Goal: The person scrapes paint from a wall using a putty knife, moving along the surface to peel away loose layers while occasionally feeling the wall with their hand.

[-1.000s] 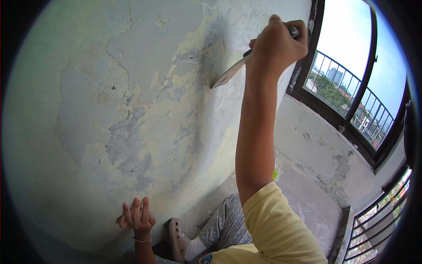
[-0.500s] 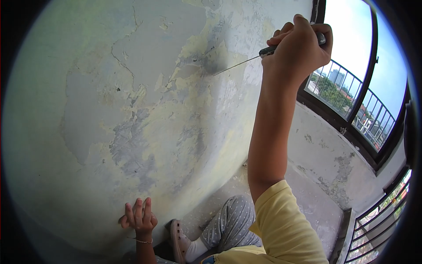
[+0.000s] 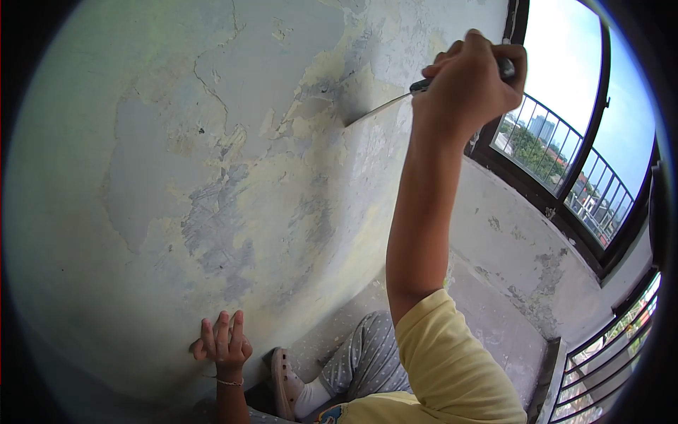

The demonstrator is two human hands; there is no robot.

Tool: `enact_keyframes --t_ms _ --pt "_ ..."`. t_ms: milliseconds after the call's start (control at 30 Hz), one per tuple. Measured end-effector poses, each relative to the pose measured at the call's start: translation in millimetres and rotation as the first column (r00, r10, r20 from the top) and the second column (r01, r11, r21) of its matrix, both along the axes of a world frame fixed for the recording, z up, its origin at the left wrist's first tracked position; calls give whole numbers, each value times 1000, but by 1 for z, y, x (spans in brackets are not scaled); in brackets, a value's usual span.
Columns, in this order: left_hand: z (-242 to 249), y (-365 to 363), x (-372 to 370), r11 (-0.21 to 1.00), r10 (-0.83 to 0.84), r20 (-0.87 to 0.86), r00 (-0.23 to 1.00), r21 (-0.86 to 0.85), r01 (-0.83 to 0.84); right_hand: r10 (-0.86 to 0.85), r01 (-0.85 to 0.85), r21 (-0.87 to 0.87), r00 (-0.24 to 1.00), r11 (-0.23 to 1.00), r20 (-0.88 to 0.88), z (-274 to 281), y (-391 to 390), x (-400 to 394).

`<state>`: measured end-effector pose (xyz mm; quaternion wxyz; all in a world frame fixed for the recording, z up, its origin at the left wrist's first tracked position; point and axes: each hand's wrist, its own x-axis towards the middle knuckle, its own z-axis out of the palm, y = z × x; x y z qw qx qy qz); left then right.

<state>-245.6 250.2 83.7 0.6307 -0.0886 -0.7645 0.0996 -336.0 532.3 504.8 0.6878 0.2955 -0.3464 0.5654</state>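
My right hand [image 3: 466, 81] is wrapped round the dark handle of a scraper [image 3: 381, 108], up near the window. Its thin metal blade shows nearly edge-on, and the tip meets the peeling wall [image 3: 261, 191] or lies very close to it. Grey and yellowish patches of flaked paint surround that spot. Low down, my left hand [image 3: 224, 345] has its fingers apart and appears to rest against the wall, holding nothing. A thin bracelet circles that wrist.
A dark-framed window [image 3: 558, 191] is at the upper right, with a railing outside. Below it runs a low wall [image 3: 508, 233] with worn patches. A barred opening [image 3: 607, 360] is at the lower right. My shoe [image 3: 284, 385] stands on the speckled floor [image 3: 487, 311].
My right hand has shifted slightly left and down with the scraper, and more of the blade's face shows. The left hand stays in place. The view has tilted a little.
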Motion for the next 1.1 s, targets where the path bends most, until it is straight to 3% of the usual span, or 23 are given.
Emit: enact_keyframes --t_ms 100,200,233,433,567,633,667,767,867,967,1000,1033,1100 --pt "2 1 -3 1000 -17 -7 1000 23 18 -27 25 42 999 999 39 -2 -9 -7" --pt "2 3 -4 999 -11 8 1000 39 11 55 -53 55 998 997 -39 7 -4 24" --pt "1 2 -4 999 -10 3 1000 34 10 30 -35 -54 996 998 -85 7 -4 32" --pt "3 1 -6 1000 -6 -12 1000 22 7 4 -7 55 998 998 64 -4 -9 -7" --pt "-1 0 -3 1000 -7 2 1000 21 7 51 -54 -82 998 995 -44 1 3 25" --pt "1 3 -4 999 -6 4 1000 32 6 -46 49 -51 998 998 42 -7 1 -1" --pt "2 3 -2 999 -14 3 1000 36 14 19 -16 -47 998 999 68 -9 -2 -11" --pt "1 2 -4 999 -14 -15 1000 33 15 -108 100 114 992 988 67 4 5 -21" --pt "1 2 -4 999 -28 -7 1000 32 29 -26 31 79 997 996 -69 0 -8 22" --pt "1 2 -4 999 -21 -10 1000 29 22 41 28 181 929 983 -368 -11 -15 32" --pt "1 1 0 999 -25 -10 1000 28 25 -91 179 235 935 955 -342 -21 -16 -9" --pt "1 0 0 999 -35 -5 999 27 35 -106 197 244 934 950 -342 -22 -20 -14" --pt "5 3 -6 998 -36 -18 999 49 37 9 100 296 939 950 -345 -23 -20 16"
